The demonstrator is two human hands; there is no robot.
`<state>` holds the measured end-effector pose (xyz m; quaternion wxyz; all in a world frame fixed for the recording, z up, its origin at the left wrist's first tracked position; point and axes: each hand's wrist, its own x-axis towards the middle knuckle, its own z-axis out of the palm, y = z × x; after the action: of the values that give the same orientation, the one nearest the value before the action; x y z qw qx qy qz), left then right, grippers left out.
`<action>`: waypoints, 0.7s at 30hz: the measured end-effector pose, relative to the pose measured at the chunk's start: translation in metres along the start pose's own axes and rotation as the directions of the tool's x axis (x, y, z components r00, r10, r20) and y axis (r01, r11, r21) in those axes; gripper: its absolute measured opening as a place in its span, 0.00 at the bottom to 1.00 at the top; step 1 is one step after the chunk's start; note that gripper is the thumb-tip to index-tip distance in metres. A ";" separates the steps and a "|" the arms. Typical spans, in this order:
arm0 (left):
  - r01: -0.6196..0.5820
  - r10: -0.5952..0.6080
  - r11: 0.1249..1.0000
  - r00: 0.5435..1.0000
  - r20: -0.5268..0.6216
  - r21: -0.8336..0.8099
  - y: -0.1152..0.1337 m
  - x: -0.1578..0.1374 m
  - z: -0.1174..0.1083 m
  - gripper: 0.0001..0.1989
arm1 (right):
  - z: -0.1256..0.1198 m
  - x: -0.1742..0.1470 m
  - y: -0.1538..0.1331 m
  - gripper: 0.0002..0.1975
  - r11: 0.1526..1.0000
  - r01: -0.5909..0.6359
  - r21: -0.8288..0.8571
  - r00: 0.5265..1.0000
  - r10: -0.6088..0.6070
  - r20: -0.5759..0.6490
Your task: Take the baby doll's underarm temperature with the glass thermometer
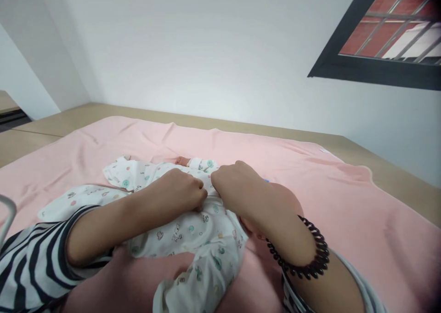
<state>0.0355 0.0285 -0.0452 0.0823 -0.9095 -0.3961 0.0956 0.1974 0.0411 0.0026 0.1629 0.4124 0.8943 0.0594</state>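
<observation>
A small figure lies on its back, in a white romper (188, 232) printed with little animals and green dots. Whether it is a doll or a person I cannot tell. My left hand (186, 190) is closed at the front of the romper, with the cloth pinched at its fingertips. Just across from it, my right hand (234, 184) is closed on the same cloth near the neck. The figure's bald head (287, 196) is mostly behind my right forearm. One small hand (182, 161) shows past the far sleeve. My curled fingers hide the cloth's fastening.
Beneath the figure spreads a pink blanket (344, 202), wrinkled in places, over a wooden surface (220, 122). A white wall (206, 51) rises behind, with a dark-framed barred window (344, 42) at upper right. A pale curved bar (8, 212) enters at the left edge.
</observation>
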 end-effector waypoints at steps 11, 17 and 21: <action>0.048 -0.049 0.998 0.998 0.026 0.049 0.013 0.001 -0.001 0.15 | 0.010 0.007 0.000 0.13 1.000 0.003 -0.008 0.999 -0.004 -0.045; 0.063 -0.066 0.997 0.994 0.082 0.038 0.013 0.001 -0.005 0.16 | 0.012 0.011 -0.006 0.12 0.999 -0.019 -0.026 1.000 0.019 -0.007; 0.075 -0.076 0.997 0.996 0.049 0.031 0.013 0.001 -0.004 0.15 | 0.004 0.009 -0.012 0.13 0.996 -0.082 -0.022 0.995 0.083 0.048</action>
<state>0.0458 0.0200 -0.0444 0.0892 -0.8899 -0.4307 0.1210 0.1845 0.0402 -0.0060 0.1865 0.4486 0.8716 0.0650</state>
